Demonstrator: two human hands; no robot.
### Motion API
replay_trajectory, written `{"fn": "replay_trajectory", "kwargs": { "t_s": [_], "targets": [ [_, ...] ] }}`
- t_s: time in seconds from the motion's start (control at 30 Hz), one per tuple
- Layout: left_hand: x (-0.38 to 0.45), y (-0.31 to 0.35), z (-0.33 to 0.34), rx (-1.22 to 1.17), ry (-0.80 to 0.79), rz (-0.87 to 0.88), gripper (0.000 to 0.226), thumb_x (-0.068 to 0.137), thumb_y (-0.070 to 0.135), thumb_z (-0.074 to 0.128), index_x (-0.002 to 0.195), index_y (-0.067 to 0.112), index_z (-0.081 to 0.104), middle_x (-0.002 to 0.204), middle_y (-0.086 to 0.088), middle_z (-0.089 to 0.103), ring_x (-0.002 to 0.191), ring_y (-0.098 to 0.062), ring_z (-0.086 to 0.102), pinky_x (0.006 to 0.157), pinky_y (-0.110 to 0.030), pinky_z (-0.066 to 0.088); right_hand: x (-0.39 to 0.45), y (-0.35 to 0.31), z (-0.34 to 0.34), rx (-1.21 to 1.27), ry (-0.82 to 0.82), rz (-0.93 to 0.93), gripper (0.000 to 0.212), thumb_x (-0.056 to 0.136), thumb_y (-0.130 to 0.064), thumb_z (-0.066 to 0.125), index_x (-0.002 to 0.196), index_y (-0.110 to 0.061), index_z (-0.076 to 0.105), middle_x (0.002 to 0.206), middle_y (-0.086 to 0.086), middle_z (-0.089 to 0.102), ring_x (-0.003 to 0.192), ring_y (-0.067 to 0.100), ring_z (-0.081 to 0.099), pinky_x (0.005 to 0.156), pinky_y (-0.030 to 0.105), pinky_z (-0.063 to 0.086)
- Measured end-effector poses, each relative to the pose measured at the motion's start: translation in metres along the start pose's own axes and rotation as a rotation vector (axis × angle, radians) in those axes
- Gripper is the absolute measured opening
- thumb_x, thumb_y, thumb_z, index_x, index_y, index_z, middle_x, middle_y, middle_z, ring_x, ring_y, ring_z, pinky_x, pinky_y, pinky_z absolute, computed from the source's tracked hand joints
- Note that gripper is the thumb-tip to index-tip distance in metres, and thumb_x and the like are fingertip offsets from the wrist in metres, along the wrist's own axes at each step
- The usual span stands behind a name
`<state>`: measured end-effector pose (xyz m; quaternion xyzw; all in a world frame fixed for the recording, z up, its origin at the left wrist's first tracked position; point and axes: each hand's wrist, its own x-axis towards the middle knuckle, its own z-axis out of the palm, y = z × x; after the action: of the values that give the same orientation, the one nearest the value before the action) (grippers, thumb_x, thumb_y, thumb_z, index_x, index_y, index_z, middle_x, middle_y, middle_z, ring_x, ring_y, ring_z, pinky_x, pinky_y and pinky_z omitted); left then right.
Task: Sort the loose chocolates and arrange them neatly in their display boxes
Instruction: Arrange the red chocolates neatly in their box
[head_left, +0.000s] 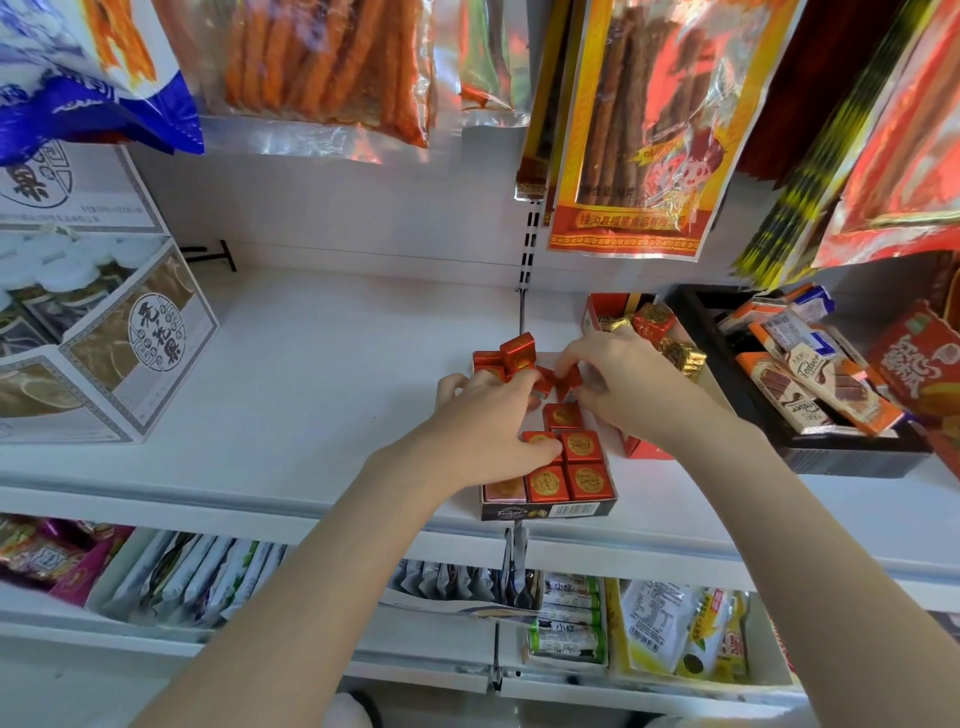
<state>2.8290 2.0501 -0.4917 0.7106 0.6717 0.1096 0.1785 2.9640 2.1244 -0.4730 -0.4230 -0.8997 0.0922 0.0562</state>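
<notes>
A dark display box (550, 510) sits at the white shelf's front edge, with red square chocolates (584, 465) laid in rows inside it. My left hand (488, 421) lies over the box's left side, fingers curled onto the chocolates there. My right hand (618, 379) hovers over the box's far end and pinches a red chocolate (569, 378) at its fingertips. Several loose red chocolates (511, 353) are piled behind the box. A red box (602, 304) to the right holds red and gold wrapped chocolates (680, 356).
A black tray (841, 452) of chocolate bars stands at the right. Grey-white jar cartons (104, 364) stand on the left of the white shelf (311, 374). Snack bags (628, 130) hang close overhead. Lower shelves hold packets (670, 629).
</notes>
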Motion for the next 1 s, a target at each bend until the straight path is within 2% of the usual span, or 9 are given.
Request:
{"fn": "replay_trajectory", "kwargs": {
  "t_s": [0.17,0.23,0.4,0.47,0.6,0.7,0.83,0.9,1.0],
  "targets": [
    [0.003,0.001,0.002,-0.017,-0.023,-0.005,0.059,0.085,0.044,0.049,0.137,0.025,0.027,0.136,0.006,0.047,0.131,-0.016,0.028,0.108,-0.039,0.011,-0.002,0.005,-0.014,0.173,0.134,-0.010,0.023,0.084,-0.010,0.060,0.105,-0.019,0.057,0.099,-0.008,0.052,0.090,0.011,0.050,0.075,0.018,0.043],
    [0.003,0.001,0.001,-0.013,-0.029,0.003,0.058,0.086,0.042,0.048,0.138,0.025,0.029,0.137,0.008,0.047,0.131,-0.015,0.027,0.108,-0.039,0.010,-0.005,0.007,-0.021,0.240,0.106,-0.003,0.019,0.083,-0.010,0.062,0.099,-0.019,0.059,0.097,-0.008,0.056,0.090,0.011,0.055,0.078,0.020,0.047],
    [0.001,0.002,0.000,-0.027,-0.029,0.004,0.052,0.086,0.042,0.049,0.133,0.027,0.034,0.133,0.009,0.050,0.129,-0.015,0.030,0.107,-0.039,0.011,-0.011,0.006,-0.016,0.261,-0.001,-0.009,0.015,0.079,-0.013,0.067,0.086,-0.020,0.056,0.089,-0.005,0.061,0.086,0.011,0.062,0.071,0.014,0.047],
    [0.001,0.002,0.000,-0.032,-0.028,0.001,0.052,0.086,0.042,0.049,0.133,0.027,0.033,0.133,0.009,0.051,0.129,-0.016,0.031,0.107,-0.039,0.012,-0.011,0.004,-0.014,0.273,-0.010,0.000,0.019,0.079,-0.015,0.067,0.090,-0.021,0.053,0.090,-0.005,0.060,0.085,0.011,0.062,0.070,0.014,0.048],
    [0.002,0.004,0.002,-0.004,-0.055,-0.029,0.056,0.086,0.043,0.046,0.136,0.026,0.027,0.134,0.003,0.048,0.131,-0.016,0.028,0.109,-0.040,0.009,-0.009,0.004,-0.011,0.207,-0.029,-0.014,0.035,0.081,-0.017,0.065,0.112,-0.021,0.050,0.100,-0.004,0.059,0.086,0.012,0.056,0.072,0.019,0.047],
    [0.002,0.004,0.003,0.000,-0.063,-0.040,0.057,0.086,0.043,0.045,0.137,0.025,0.026,0.135,0.000,0.046,0.132,-0.017,0.027,0.110,-0.040,0.008,-0.010,0.005,-0.011,0.156,0.031,-0.003,0.030,0.083,-0.018,0.063,0.111,-0.019,0.054,0.106,0.001,0.061,0.087,0.013,0.056,0.075,0.022,0.047],
    [0.000,0.006,-0.001,0.060,0.024,0.007,0.050,0.087,0.046,0.046,0.134,0.034,0.034,0.133,0.005,0.046,0.129,-0.020,0.030,0.108,-0.043,0.012,-0.012,0.009,-0.015,0.178,0.123,0.006,0.024,0.084,-0.016,0.062,0.108,-0.015,0.058,0.108,0.004,0.060,0.086,0.013,0.055,0.076,0.022,0.046],
    [-0.001,0.006,-0.001,0.098,-0.006,0.020,0.047,0.088,0.052,0.041,0.133,0.040,0.037,0.137,0.006,0.042,0.130,-0.020,0.029,0.108,-0.044,0.012,-0.012,0.013,-0.016,0.179,0.146,0.014,0.023,0.084,-0.016,0.062,0.106,-0.016,0.059,0.107,0.003,0.060,0.085,0.012,0.055,0.075,0.022,0.046],
    [0.000,0.006,0.004,0.158,-0.067,0.035,0.047,0.088,0.059,0.031,0.134,0.048,0.032,0.140,0.007,0.038,0.129,-0.020,0.027,0.107,-0.045,0.011,-0.013,0.016,-0.019,0.178,0.148,0.035,0.022,0.084,-0.016,0.061,0.106,-0.016,0.058,0.101,-0.001,0.058,0.082,0.011,0.053,0.074,0.021,0.043]
  ]
}}
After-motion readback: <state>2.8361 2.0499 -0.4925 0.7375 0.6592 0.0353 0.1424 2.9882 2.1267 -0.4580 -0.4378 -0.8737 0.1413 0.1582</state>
